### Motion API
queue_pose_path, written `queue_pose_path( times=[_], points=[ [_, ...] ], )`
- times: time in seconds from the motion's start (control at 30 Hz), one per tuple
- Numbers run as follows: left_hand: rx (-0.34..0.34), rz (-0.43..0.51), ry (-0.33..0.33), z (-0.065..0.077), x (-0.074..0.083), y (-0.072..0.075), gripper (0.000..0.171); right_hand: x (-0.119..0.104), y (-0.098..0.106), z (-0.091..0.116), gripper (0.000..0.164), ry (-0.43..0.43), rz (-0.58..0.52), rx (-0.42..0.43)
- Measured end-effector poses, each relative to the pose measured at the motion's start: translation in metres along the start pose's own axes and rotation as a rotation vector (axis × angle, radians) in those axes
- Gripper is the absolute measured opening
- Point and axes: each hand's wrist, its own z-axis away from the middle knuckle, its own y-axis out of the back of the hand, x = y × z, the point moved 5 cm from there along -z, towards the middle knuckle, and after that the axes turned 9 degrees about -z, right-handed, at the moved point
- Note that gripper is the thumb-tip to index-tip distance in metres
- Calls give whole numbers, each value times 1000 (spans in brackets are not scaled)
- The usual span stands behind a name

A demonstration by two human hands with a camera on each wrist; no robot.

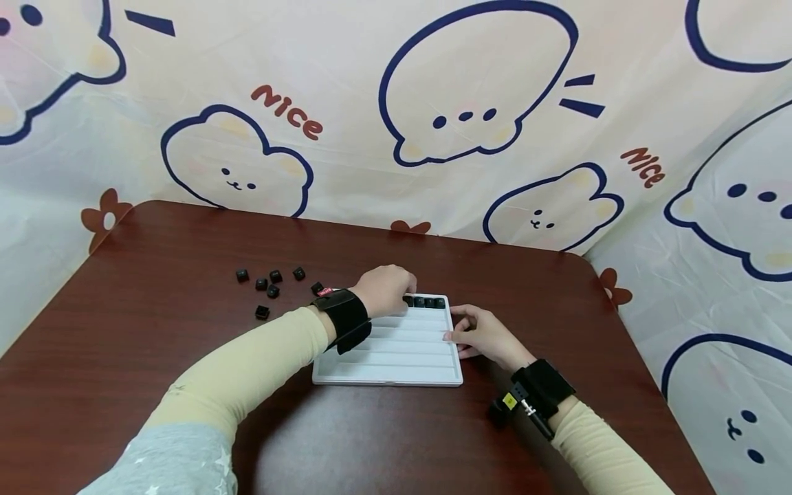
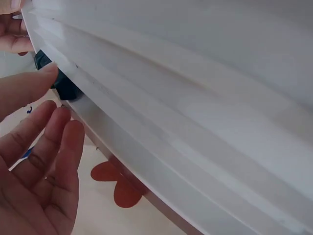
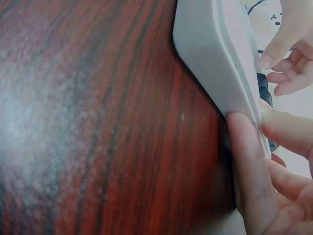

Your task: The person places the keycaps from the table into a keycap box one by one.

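A white tray (image 1: 386, 353) with long parallel slots lies on the table. Several small black cube-like pieces (image 1: 429, 302) sit side by side at the right end of its far slot. My left hand (image 1: 385, 290) is over that slot, just left of the row. In the left wrist view, its thumb tip overlaps a dark piece (image 2: 68, 89) while the other fingers stay apart from the thumb, loosely bent; contact is unclear. At the tray's right edge, my right hand (image 1: 485, 337) pinches the rim between thumb and fingers, as the right wrist view also shows.
Several loose black pieces (image 1: 273, 291) are scattered on the brown table (image 1: 185, 275), left of the tray. One more black piece (image 1: 317, 288) lies near the left wrist strap (image 1: 346, 316). A printed curtain (image 1: 346, 179) hangs behind the table and along its sides.
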Motion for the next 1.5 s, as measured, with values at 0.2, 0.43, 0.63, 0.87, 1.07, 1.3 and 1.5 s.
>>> queue_pose_path(
  times=[0.2, 0.43, 0.63, 0.87, 1.07, 1.3, 1.5],
  points=[
    [16, 10, -33, 5, -8, 1, 20, 3, 1, 0, 61, 2, -8, 7],
    [11, 64, -44, 18, -22, 8, 29, 7, -2, -2, 61, 2, -18, -3],
    [66, 47, -104, 34, -37, 18, 28, 6, -4, -3, 61, 9, -16, -8],
    [98, 40, -110, 56, -63, 33, 26, 3, -3, -7, 62, 10, -1, -10],
    [125, 47, -93, 77, -89, 42, 24, -2, 0, -8, 62, 4, 17, 7],
    [149, 66, -39, 103, -115, 50, 21, -4, 0, -6, 62, 11, 15, -9],
    [137, 81, -8, 112, -133, 48, 19, 2, 1, -4, 63, -7, 9, 0]
  ],
)
